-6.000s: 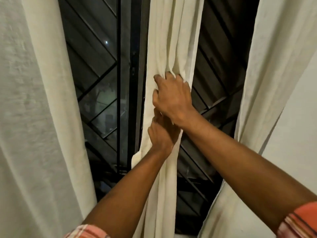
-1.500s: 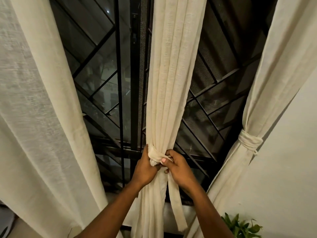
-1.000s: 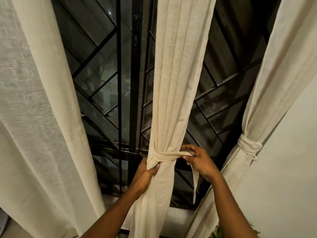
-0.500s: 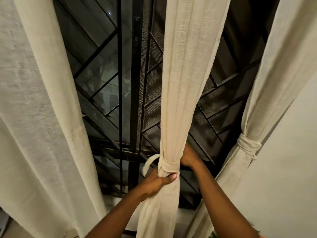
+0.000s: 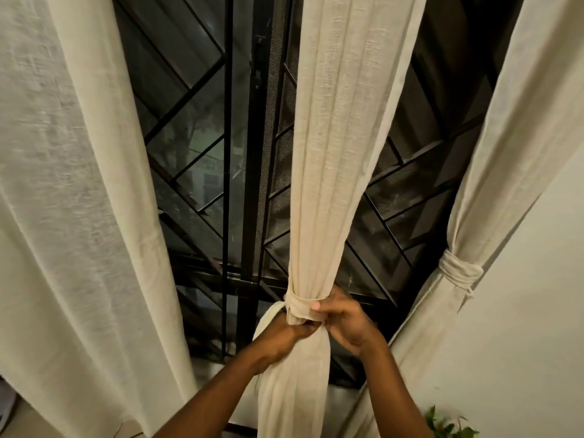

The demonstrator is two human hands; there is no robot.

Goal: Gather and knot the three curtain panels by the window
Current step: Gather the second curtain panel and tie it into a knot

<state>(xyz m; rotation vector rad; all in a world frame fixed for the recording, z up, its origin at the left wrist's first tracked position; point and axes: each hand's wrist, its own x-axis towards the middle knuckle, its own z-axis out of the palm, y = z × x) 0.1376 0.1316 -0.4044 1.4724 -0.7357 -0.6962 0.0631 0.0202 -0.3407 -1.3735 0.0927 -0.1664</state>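
Middle panel: the cream, coarse-woven middle curtain panel (image 5: 335, 153) runs from 12 o'clock down to 6 o'clock in the view, gathered into one thick bundle of folds.
Tie: a flat cream fabric strip (image 5: 298, 306) is wound round that bundle low in the view, toward 6 o'clock. A loose loop of it bows out on its 9 o'clock side.
Left hand: the left hand (image 5: 281, 338) sits just under the strip at its 7 o'clock, fingers curled in and pinching cloth at the strip's lower edge.
Right hand: the right hand (image 5: 344, 324) is at the strip's 4 o'clock, thumb pressed on the front of the wrap and fingers clenched round the bundle; their tips are hidden.
Right panel: the cream right curtain panel (image 5: 505, 153), at 3 o'clock, is already cinched by its own wound band.
Left panel: the sheer cream left curtain panel (image 5: 79, 184), at 9 o'clock, hangs loose and untied.
Behind: a black metal window grille (image 5: 240, 153) with diagonal bars.
Corner: a green leafy plant (image 5: 448, 428) at 5 o'clock, against a pale wall (image 5: 521, 327).
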